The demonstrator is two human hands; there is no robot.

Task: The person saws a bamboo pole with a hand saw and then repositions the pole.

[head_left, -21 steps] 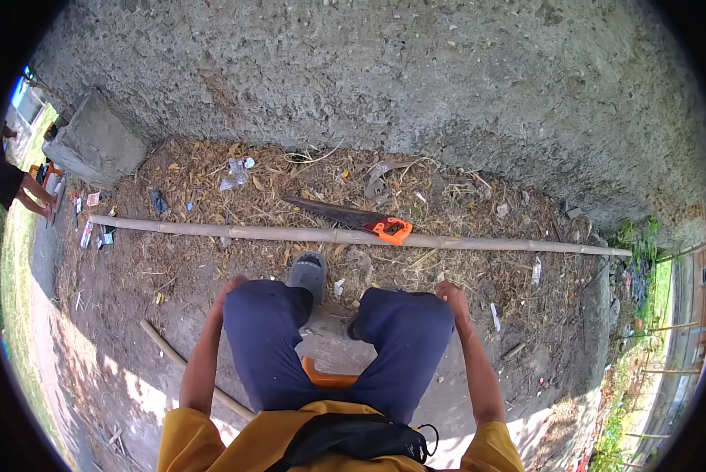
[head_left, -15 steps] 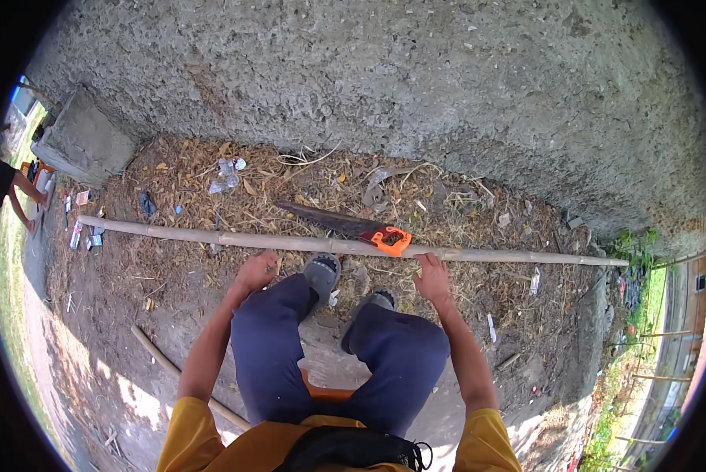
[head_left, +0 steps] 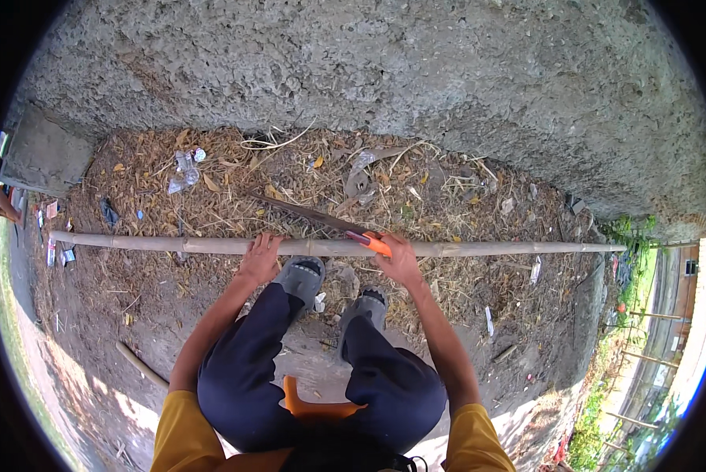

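Observation:
A long pale bamboo pole (head_left: 172,245) lies crosswise in front of me, spanning nearly the whole view. My left hand (head_left: 261,259) grips it left of the middle, its fingers curled over the top. In my right hand (head_left: 401,261) is the orange handle of a handsaw (head_left: 310,213). The dark blade points up and to the left, beyond the pole, and the handle end overlaps the pole. Whether the blade touches the pole I cannot tell. My grey clogs (head_left: 299,277) are on the ground just on the near side of the pole.
A rough concrete wall (head_left: 353,63) runs along the far side, with a concrete block (head_left: 46,149) at its left. Dry leaves, a clear plastic piece (head_left: 185,169) and litter cover the ground. A stick (head_left: 142,365) lies at the lower left. Under me is an orange seat (head_left: 314,403).
My right hand has taken hold of the saw's handle, and the saw has turned edge-up. My left hand has moved forward from beside the pole onto it.

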